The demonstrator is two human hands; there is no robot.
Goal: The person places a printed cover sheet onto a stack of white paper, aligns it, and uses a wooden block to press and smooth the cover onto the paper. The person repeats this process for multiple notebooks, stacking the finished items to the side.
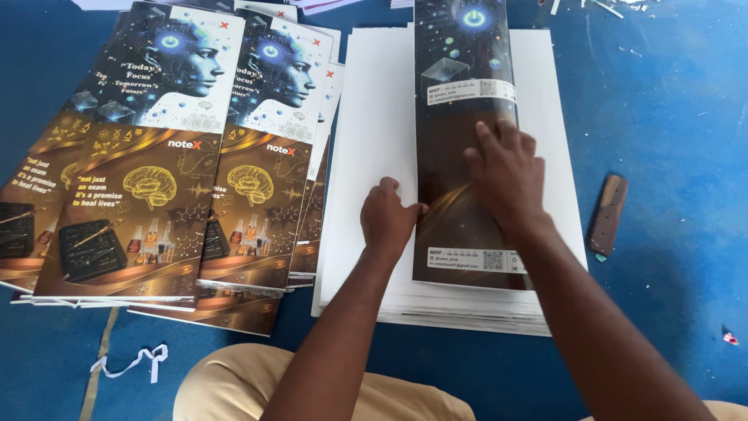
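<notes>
The stack of white sheets [374, 109] lies on the blue floor [670, 117], open floor to its right except a small brown tool [607, 214], overlapping printed covers [148, 179] close against its left edge. On the stack lies a dark folded cover [465, 117]. The right hand [508, 175] presses flat on it, fingers spread; the left hand [387, 218], fingers curled, pinches its left edge.

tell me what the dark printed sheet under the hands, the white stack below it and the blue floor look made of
Dark printed sheet: likely coated paper or thin card, glossy, judging by its soft sheen. White stack: plain matte paper, many thin edges visible at the front. Blue floor: seemingly a painted or vinyl surface, scuffed; unclear which.
</notes>
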